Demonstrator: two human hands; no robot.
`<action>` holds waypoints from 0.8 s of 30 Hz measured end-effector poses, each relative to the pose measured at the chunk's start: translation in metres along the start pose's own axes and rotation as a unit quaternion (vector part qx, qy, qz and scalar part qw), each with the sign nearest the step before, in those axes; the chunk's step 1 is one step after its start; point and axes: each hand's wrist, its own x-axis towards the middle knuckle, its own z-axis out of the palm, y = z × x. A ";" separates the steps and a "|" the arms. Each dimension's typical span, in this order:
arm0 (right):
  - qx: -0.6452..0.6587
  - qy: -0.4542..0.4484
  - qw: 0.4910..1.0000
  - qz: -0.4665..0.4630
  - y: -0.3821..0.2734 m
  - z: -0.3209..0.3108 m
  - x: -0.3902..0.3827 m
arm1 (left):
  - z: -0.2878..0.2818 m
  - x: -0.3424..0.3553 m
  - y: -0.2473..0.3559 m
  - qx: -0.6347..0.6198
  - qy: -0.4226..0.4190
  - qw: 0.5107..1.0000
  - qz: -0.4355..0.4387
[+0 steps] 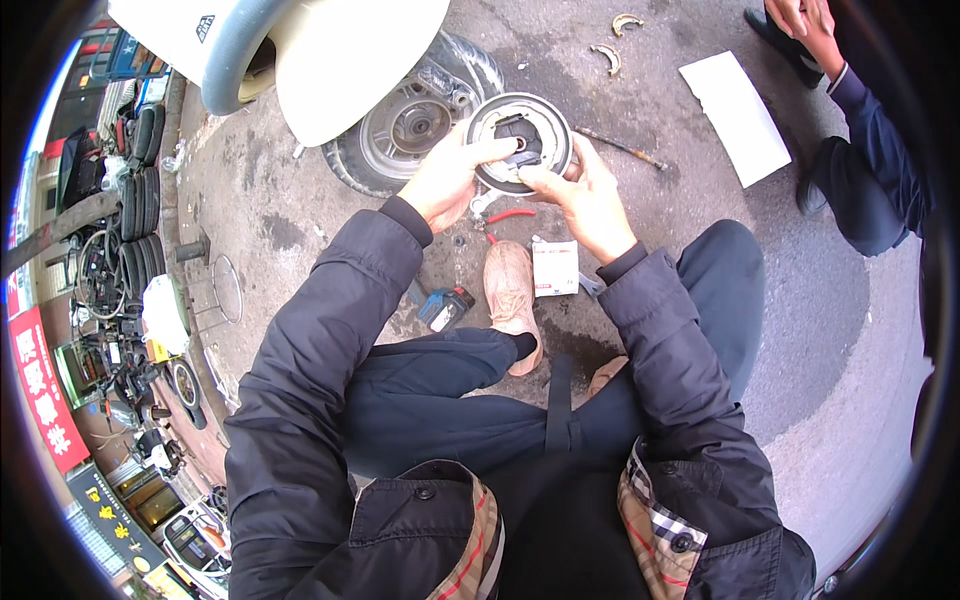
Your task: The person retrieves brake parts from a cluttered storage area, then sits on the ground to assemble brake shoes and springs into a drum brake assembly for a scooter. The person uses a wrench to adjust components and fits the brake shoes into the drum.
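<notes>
A round drum brake plate (pixel 545 110) with pale curved brake shoes inside is held up in front of me, above the ground. My left hand (pixel 447 182) grips its left edge, the thumb lying across the face near the central hole. On the lower right, my right hand (pixel 592 200) clasps the rim with its thumb on the face; fingers behind the plate are hidden. Just beyond stands a scooter wheel (pixel 378 135) with a black tyre. Two loose curved brake shoes (pixel 608 58) (pixel 626 22) lie farther off on the ground.
Red-handled pliers (pixel 512 216), a white box (pixel 556 268) and a blue-and-black power tool (pixel 445 308) lie around my shoe (pixel 510 290). A cream scooter body (pixel 360 60) overhangs the wheel. At right, another person (pixel 860 190) is beside a white sheet (pixel 737 118). Tyres (pixel 140 205) line the left.
</notes>
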 end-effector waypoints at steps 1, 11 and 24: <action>0.000 0.001 1.000 0.002 0.002 0.000 0.000 | 0.001 0.000 -0.001 0.007 -0.007 1.000 0.009; 0.144 -0.060 0.984 0.086 0.003 -0.020 -0.001 | 0.003 0.000 -0.001 0.012 0.016 1.000 0.001; 0.102 0.030 0.993 0.050 0.020 -0.008 0.000 | 0.016 -0.011 0.002 0.179 0.013 0.983 0.029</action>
